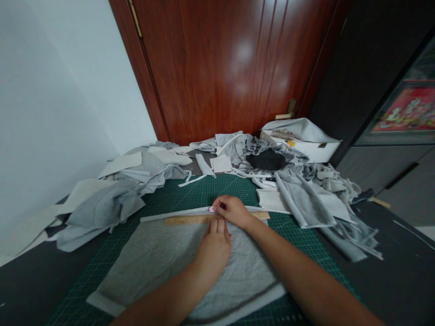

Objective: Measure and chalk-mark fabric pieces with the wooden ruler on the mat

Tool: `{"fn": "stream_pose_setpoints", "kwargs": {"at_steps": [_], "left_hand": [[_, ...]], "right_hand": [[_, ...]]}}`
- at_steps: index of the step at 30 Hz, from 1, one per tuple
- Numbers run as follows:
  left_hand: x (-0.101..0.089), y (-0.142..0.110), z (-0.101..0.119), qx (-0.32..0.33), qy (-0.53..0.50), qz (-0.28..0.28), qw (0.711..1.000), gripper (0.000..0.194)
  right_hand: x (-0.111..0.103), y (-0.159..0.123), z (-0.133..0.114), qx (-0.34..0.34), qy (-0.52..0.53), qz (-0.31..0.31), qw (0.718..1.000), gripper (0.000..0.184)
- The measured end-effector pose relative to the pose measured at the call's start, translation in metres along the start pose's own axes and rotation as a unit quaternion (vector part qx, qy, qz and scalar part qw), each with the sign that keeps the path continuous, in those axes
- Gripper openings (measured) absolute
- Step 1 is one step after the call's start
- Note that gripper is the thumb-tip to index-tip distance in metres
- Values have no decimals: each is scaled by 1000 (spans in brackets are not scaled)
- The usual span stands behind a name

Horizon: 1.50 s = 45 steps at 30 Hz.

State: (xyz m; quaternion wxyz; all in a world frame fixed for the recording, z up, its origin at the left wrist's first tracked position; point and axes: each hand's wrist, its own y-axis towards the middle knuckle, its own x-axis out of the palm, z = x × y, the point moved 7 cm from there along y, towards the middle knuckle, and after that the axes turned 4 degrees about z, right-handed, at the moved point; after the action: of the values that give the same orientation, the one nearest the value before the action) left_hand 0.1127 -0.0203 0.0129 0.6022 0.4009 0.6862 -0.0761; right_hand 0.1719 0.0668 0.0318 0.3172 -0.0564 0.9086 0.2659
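Observation:
A piece of grey fabric (152, 253) lies spread on the green cutting mat (200, 188), with a pale folded strip (170, 214) along its far edge. Across the fabric, just below that strip, runs a wooden ruler (185, 220). My left hand (215, 244) lies flat, its fingertips pressing the ruler's near edge around its middle. In my right hand (234, 210), thumb and fingers pinch a small pink tailor's chalk (212, 209) over the pale strip, just beyond the ruler. My fingers partly cover the chalk.
Grey and white fabric pieces are heaped at the left (112, 203) and right (306, 194) of the mat. A white box (316, 151) with cloth over it stands at the back right. Behind the table are a wooden door (210, 68) and a white wall (61, 90).

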Motion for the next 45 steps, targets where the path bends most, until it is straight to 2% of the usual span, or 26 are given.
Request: {"fn": "stream_pose_setpoints", "kwargs": {"at_steps": [9, 16, 24, 32, 38, 45], "left_hand": [[-3, 1, 0, 0, 12, 4, 1000, 24], [-7, 1, -2, 3, 39, 31, 999, 26], [1, 1, 1, 5, 53, 19, 998, 31], [-1, 3, 0, 13, 89, -3, 996, 36], [-5, 6, -2, 1, 73, -27, 997, 42], [-7, 9, -2, -4, 52, -46, 998, 40]], "right_hand": [[-1, 0, 0, 6, -1, -4, 1000, 7], [0, 2, 3, -1, -11, -13, 1000, 4], [4, 3, 6, 22, -5, -34, 999, 6], [2, 5, -3, 3, -48, -60, 997, 7], [-4, 5, -4, 0, -66, -83, 994, 9], [-18, 0, 1, -7, -77, -103, 992, 9]]}}
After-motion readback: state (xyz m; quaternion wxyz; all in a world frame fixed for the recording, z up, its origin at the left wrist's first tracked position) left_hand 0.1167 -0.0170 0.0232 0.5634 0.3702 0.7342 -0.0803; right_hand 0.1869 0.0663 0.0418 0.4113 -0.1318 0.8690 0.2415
